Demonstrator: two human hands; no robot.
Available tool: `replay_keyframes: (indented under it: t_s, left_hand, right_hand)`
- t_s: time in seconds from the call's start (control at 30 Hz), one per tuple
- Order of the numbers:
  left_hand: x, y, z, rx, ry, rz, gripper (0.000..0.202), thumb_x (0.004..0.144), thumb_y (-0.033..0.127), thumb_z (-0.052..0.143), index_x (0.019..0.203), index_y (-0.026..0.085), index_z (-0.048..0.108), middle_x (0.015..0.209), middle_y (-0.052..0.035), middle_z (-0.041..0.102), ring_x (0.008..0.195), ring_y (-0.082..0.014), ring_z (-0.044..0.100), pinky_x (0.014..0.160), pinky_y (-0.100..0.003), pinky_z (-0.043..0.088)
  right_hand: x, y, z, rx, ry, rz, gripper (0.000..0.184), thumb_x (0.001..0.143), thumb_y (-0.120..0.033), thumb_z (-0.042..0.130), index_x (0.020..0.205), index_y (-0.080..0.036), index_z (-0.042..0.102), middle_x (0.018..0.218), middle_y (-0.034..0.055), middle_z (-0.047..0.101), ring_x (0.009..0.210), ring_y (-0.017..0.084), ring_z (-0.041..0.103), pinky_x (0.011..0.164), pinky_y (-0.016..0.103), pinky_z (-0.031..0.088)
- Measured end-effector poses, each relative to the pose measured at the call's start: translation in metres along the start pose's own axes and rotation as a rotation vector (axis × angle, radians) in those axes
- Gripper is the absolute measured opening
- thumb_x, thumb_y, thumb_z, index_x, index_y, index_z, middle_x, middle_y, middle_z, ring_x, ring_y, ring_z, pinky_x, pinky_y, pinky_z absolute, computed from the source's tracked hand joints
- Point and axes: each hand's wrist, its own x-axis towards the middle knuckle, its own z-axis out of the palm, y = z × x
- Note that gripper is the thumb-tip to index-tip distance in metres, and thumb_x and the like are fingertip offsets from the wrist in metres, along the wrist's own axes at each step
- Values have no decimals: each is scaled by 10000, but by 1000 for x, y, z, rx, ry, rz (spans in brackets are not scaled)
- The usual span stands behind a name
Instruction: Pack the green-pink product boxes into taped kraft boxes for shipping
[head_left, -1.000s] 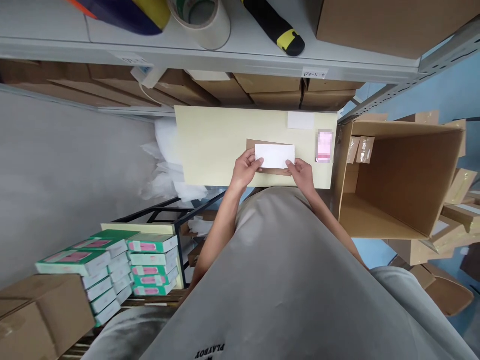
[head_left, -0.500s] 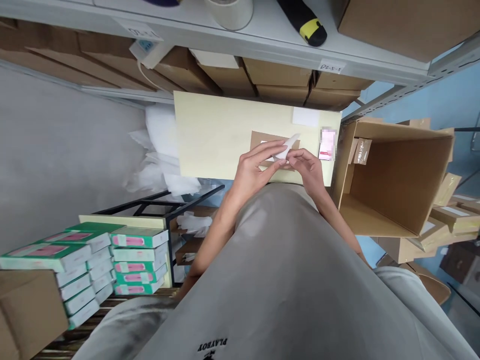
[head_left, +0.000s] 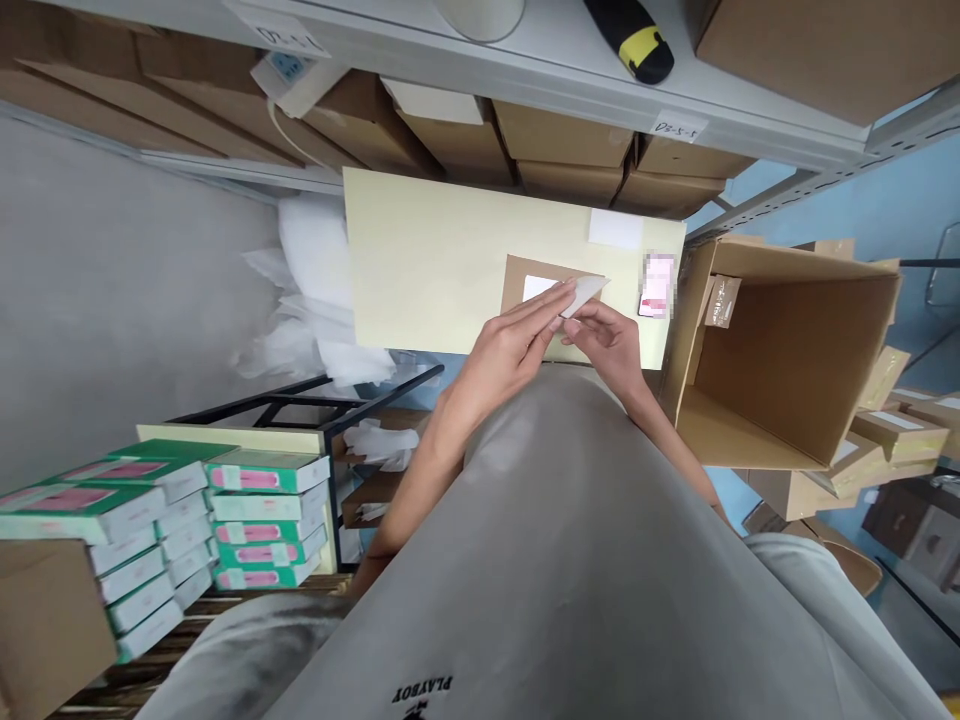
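Note:
A small brown parcel (head_left: 525, 282) with a white label on it lies on the pale yellow tabletop (head_left: 435, 260). Both hands hover just over the parcel's near edge. My right hand (head_left: 609, 340) pinches the lower end of a white paper sheet (head_left: 583, 293), which stands lifted and folded. My left hand (head_left: 517, 340) has its fingers stretched flat against the left side of the same sheet. A pink phone (head_left: 657, 285) lies at the table's right edge, and a white label (head_left: 616, 228) sits at the far right corner.
An open empty cardboard box (head_left: 795, 360) stands to the right of the table. Shelves with brown cartons run behind it, with a tape roll and a yellow-black tool on top. Green and pink boxes (head_left: 262, 510) are stacked at lower left. White foam wrap (head_left: 315, 290) lies left of the table.
The white sheet lay flat on the parcel between both hands; now it is lifted and folded up, held by the right hand with the left fingers against it. The view tilted slightly.

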Motion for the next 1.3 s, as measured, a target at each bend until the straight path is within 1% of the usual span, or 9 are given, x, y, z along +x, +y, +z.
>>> replay_keyframes:
  t_s: [0.1, 0.23, 0.37, 0.53, 0.73, 0.9, 1.03, 1.13, 1.3]
  left_hand:
    - [2, -2, 2, 66, -21, 109, 407, 1171, 418, 615, 1544, 323, 748, 1605, -38, 733, 1576, -312, 635, 1375, -617, 486]
    - [4, -2, 1, 138, -40, 210, 420, 1200, 347, 549, 1586, 325, 716, 1627, -47, 717, 1572, -275, 640, 1362, -569, 518]
    - [4, 0, 1, 176, -46, 258, 443, 1207, 303, 523, 1618, 332, 686, 1642, -50, 704, 1575, -264, 637, 1350, -560, 537]
    - [3, 1, 4, 171, -35, 267, 437, 1206, 319, 537, 1616, 320, 687, 1648, -57, 698, 1579, -269, 632, 1349, -561, 537]
    - [0, 2, 6, 122, -27, 229, 423, 1201, 393, 559, 1580, 299, 722, 1616, -66, 724, 1563, -284, 649, 1347, -565, 535]
    - [-5, 10, 8, 72, 0, 135, 432, 1186, 487, 579, 1522, 287, 762, 1542, -73, 775, 1470, -287, 728, 1286, -520, 594]
    - [-8, 17, 9, 19, 29, 0, 432, 1157, 567, 618, 1397, 258, 801, 1425, -93, 834, 1349, -285, 800, 1201, -456, 638]
    - [-10, 18, 8, -49, 59, -59, 417, 1144, 606, 628, 1273, 244, 790, 1335, -102, 861, 1305, -277, 819, 1161, -435, 644]
    - [-14, 4, 5, -184, 134, -115, 447, 1085, 682, 690, 1078, 236, 715, 1178, -116, 879, 1215, -284, 841, 1096, -440, 649]
  right_hand:
    - [0, -1, 2, 16, 25, -19, 415, 975, -701, 821, 1019, -290, 804, 1050, 24, 732, 1024, 208, 732, 907, 393, 717]
    - [-3, -7, 3, 54, 49, -26, 458, 944, -734, 840, 989, -281, 792, 989, 7, 711, 934, 187, 703, 884, 393, 725]
    - [-6, -11, 4, 89, 56, -30, 461, 936, -738, 848, 963, -282, 785, 958, 6, 699, 912, 191, 706, 879, 410, 731]
    - [-8, -9, 4, 64, 82, -26, 443, 952, -717, 836, 937, -281, 762, 945, 3, 695, 899, 186, 697, 899, 414, 725]
    - [-9, -6, 2, 57, 96, -98, 341, 1002, -610, 834, 949, -280, 765, 963, 6, 716, 923, 183, 712, 931, 403, 692]
    - [-10, -5, 1, 20, 79, -105, 330, 1014, -613, 819, 974, -288, 776, 988, 14, 728, 977, 199, 711, 942, 409, 680]
    - [-13, -1, 2, -19, 63, -160, 313, 1041, -600, 780, 982, -292, 774, 999, 14, 721, 965, 195, 702, 915, 399, 671]
    - [-14, 4, 4, -83, 49, -142, 308, 1056, -590, 753, 982, -292, 772, 996, 16, 729, 972, 201, 711, 913, 398, 664]
    - [-10, 9, 16, -116, 8, -132, 265, 1048, -539, 760, 971, -286, 765, 1003, 19, 750, 995, 207, 726, 924, 391, 655]
